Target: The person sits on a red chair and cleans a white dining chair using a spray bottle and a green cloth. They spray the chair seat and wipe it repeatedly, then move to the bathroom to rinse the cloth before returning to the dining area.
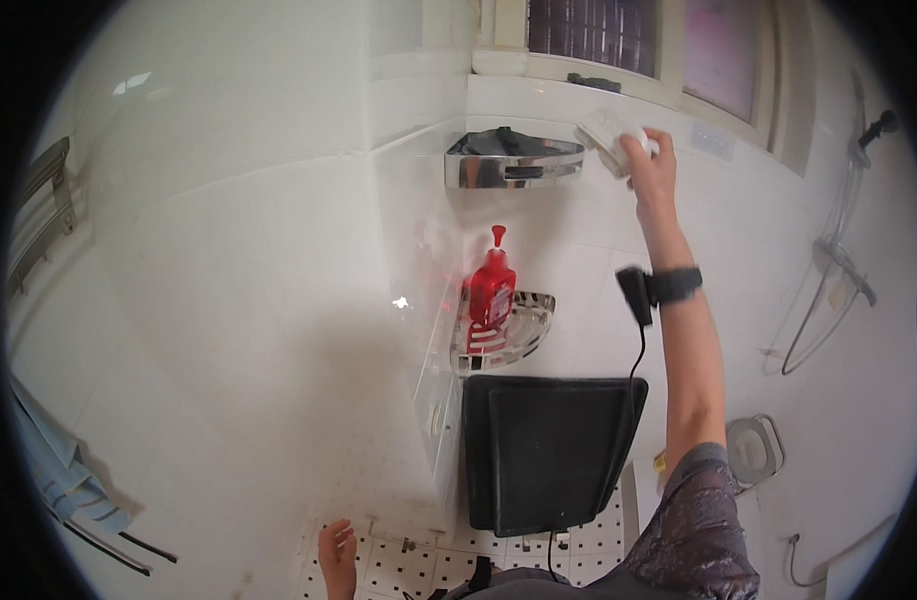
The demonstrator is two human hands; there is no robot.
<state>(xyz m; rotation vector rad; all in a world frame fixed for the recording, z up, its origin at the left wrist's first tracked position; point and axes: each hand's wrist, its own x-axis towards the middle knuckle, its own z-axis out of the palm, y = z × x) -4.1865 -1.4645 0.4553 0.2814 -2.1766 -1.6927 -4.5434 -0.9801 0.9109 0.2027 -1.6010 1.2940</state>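
Observation:
My right hand is raised near the window wall, shut on a scrub brush with a white handle; blur leaves the brush's exact form unclear. Just left of it is the upper chrome corner shelf, which holds dark items. Lower in the corner, a red pump bottle stands on a second chrome corner shelf. My left hand is low at the bottom left, over the tiled floor, holding nothing, its fingers loosely curled and apart.
A black tub or lid is below the lower shelf. A window with a dark object on its sill is above. A shower hose hangs at right, near a grey stool. Blue towels hang at left.

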